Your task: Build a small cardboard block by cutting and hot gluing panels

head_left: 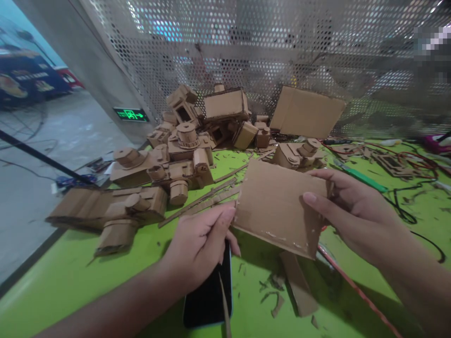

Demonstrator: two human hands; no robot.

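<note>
My right hand [355, 211] grips a flat, squarish cardboard piece [275, 202] by its right side, thumb on the face and fingers behind. Dried glue shows along the piece's lower edge, and it is held tilted above the table. My left hand [200, 239] is closed in a pinch at the piece's left edge. A thin cardboard strip [224, 305] hangs down from under the left fingers; its upper end is hidden by them. Below the left hand lies a dark-screened phone [204, 305].
Several cardboard camera models [179, 173] crowd the left and back of the green table [151, 286]. A large cardboard panel [308, 112] leans on the perforated metal screen [246, 42]. Cardboard scraps [299, 286], a green cutter [362, 176] and an orange cord [355, 286] lie about.
</note>
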